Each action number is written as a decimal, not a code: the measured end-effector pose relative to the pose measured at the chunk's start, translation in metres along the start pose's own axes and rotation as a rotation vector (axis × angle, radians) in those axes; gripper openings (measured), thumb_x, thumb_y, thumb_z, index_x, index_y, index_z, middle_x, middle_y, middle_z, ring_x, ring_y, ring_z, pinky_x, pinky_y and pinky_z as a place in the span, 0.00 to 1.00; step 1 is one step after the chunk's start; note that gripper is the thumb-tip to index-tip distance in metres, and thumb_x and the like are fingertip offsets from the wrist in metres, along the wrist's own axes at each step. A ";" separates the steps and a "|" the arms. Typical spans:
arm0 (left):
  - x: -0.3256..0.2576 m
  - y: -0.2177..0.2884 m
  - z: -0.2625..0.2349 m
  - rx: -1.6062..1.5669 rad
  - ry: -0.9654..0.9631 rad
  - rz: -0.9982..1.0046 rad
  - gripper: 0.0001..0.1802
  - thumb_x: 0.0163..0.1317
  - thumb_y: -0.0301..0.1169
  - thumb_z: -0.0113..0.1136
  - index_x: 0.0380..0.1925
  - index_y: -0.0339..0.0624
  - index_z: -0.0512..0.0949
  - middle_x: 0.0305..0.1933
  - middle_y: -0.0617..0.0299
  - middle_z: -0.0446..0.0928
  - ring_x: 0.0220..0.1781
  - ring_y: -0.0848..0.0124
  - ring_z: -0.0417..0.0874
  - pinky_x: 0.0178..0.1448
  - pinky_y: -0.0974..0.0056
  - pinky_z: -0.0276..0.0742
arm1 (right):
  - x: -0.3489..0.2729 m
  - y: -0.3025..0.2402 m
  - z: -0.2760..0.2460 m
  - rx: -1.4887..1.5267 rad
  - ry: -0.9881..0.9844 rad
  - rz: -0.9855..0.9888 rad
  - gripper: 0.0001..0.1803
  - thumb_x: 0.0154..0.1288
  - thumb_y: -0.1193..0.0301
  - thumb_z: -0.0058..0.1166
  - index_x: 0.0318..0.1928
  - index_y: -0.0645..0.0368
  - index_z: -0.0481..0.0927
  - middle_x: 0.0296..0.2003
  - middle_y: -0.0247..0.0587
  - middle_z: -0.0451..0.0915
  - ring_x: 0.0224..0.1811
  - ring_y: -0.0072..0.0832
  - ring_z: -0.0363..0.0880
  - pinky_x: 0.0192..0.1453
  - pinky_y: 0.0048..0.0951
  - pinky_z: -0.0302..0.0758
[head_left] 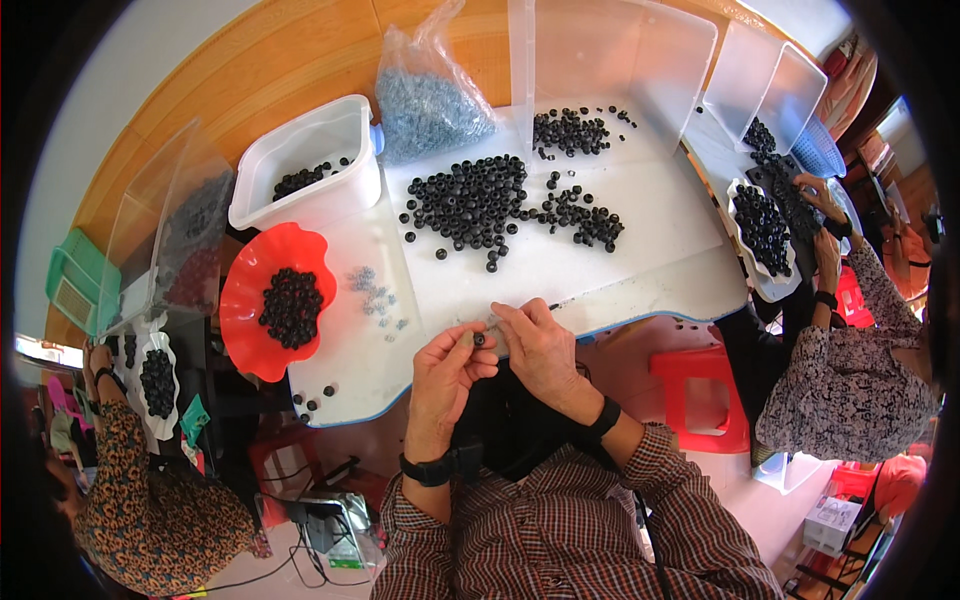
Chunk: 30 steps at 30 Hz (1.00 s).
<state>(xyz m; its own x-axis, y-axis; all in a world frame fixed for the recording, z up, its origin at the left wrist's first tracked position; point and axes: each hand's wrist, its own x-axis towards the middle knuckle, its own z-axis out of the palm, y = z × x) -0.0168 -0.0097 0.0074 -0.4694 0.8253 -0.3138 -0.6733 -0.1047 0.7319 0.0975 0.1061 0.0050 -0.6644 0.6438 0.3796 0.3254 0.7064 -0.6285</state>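
Note:
My left hand (447, 378) is closed, its thumb and fingers pinching a small round black part (479, 339) with a hole in it. My right hand (540, 348) meets it at the table's front edge, thumb and fingertips pressed together. Whatever sits between the right fingertips is too small to make out; a thin dark tip (555, 306) shows just beyond that hand. Past my hands, a large pile of black round parts (468, 200) lies on the white table (640, 270). Small pale-blue see-through pieces (371, 292) are scattered left of my hands.
At the left stand a red scalloped bowl (245, 305) of black parts and a white tub (345, 190). A bag of bluish pieces (430, 110) leans behind them. See-through partitions (620, 70) rise at the back. Co-workers sit at left (165, 500) and right (845, 390), near a red stool (705, 395).

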 end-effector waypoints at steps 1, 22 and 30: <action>0.001 0.000 0.001 0.000 -0.003 0.003 0.14 0.73 0.28 0.52 0.51 0.28 0.76 0.41 0.51 0.82 0.34 0.71 0.84 0.40 0.69 0.84 | 0.000 0.000 0.000 -0.001 0.003 -0.003 0.16 0.61 0.76 0.58 0.50 0.55 0.81 0.33 0.40 0.73 0.27 0.37 0.80 0.28 0.37 0.77; 0.027 -0.005 0.043 0.125 -0.059 -0.016 0.13 0.70 0.28 0.56 0.50 0.30 0.79 0.38 0.55 0.82 0.30 0.74 0.82 0.33 0.72 0.82 | 0.025 0.082 -0.059 -0.105 0.314 0.200 0.08 0.63 0.75 0.56 0.43 0.56 0.82 0.37 0.42 0.76 0.34 0.40 0.80 0.35 0.39 0.77; 0.029 -0.007 0.045 0.155 -0.051 -0.017 0.13 0.71 0.28 0.55 0.49 0.30 0.79 0.38 0.55 0.82 0.30 0.75 0.83 0.33 0.73 0.82 | 0.039 0.080 -0.062 -0.265 0.209 0.240 0.13 0.64 0.71 0.57 0.49 0.51 0.83 0.37 0.42 0.75 0.33 0.39 0.79 0.35 0.38 0.76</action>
<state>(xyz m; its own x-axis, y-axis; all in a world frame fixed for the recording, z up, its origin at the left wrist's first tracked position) -0.0002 0.0399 0.0200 -0.4265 0.8539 -0.2984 -0.5823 -0.0068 0.8129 0.1389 0.2058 0.0115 -0.4059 0.8263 0.3904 0.6348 0.5622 -0.5300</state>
